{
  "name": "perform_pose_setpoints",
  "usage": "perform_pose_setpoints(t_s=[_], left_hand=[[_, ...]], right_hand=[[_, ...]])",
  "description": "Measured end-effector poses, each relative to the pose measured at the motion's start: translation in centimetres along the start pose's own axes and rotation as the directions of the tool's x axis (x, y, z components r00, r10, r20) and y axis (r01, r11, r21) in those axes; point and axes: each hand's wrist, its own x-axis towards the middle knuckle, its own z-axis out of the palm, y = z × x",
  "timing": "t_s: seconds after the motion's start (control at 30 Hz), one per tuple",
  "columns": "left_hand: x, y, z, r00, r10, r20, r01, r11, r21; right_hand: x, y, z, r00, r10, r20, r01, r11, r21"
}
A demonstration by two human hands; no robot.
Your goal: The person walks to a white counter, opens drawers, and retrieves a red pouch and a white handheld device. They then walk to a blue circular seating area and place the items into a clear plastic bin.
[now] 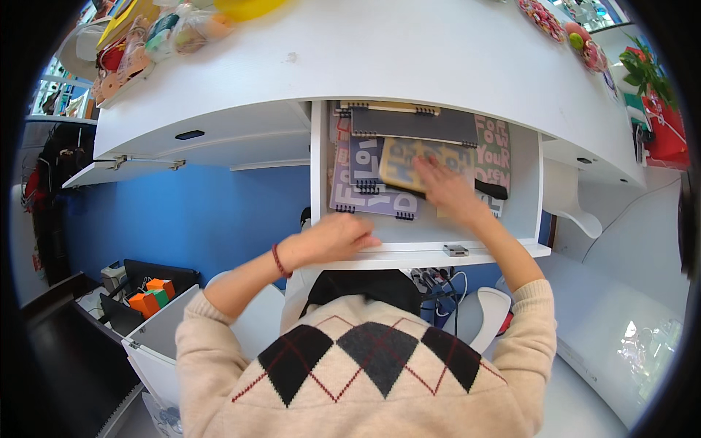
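An open white drawer (430,231) holds several ring-bound notebooks with large lettering on their covers. My right hand (444,189), slightly blurred, lies with its fingers on a yellow-covered item (401,164) on the pile; whether it grips it is unclear. A black strap or pouch edge (491,189) sticks out to the right of that hand. Behind it lies a dark grey ring-bound notebook (414,125). A purple notebook (372,203) rests at the front left of the drawer. My left hand (344,236), fingers partly curled, is over the drawer's front left edge, near the purple notebook.
The white desk top (350,60) spans the view above the drawer, with bagged items (189,33) at its left. A flap door (104,171) hangs open at left. A metal catch (455,251) sits on the drawer front. White chairs (490,317) stand below.
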Motion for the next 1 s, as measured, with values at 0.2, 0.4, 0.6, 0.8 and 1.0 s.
perform_pose_setpoints(t_s=[0.2, 0.4, 0.6, 0.8, 1.0], left_hand=[[5.0, -2.9, 1.6, 0.989, 0.149, -0.001, -0.072, 0.486, 0.871], [9.3, -2.7, 3.4, 0.989, 0.145, 0.026, -0.084, 0.410, 0.908], [14.9, -3.9, 3.7, 0.872, 0.464, -0.153, -0.027, 0.358, 0.933], [16.0, -4.0, 1.8, 0.888, 0.460, 0.015, -0.313, 0.580, 0.752], [7.5, 2.9, -4.7, 0.910, 0.163, -0.381, -0.208, 0.975, -0.080]], right_hand=[[1.1, 3.0, -5.3, 0.944, 0.144, -0.297, -0.110, 0.986, 0.128], [0.4, 2.7, -4.9, 0.896, 0.239, -0.376, -0.185, 0.967, 0.173], [0.3, 3.0, -4.2, 0.887, 0.265, -0.379, -0.225, 0.963, 0.147], [0.1, 3.1, -5.0, 0.934, 0.283, -0.217, -0.239, 0.948, 0.208], [-1.7, 2.4, -8.7, 0.873, 0.476, -0.107, -0.051, 0.308, 0.950]])
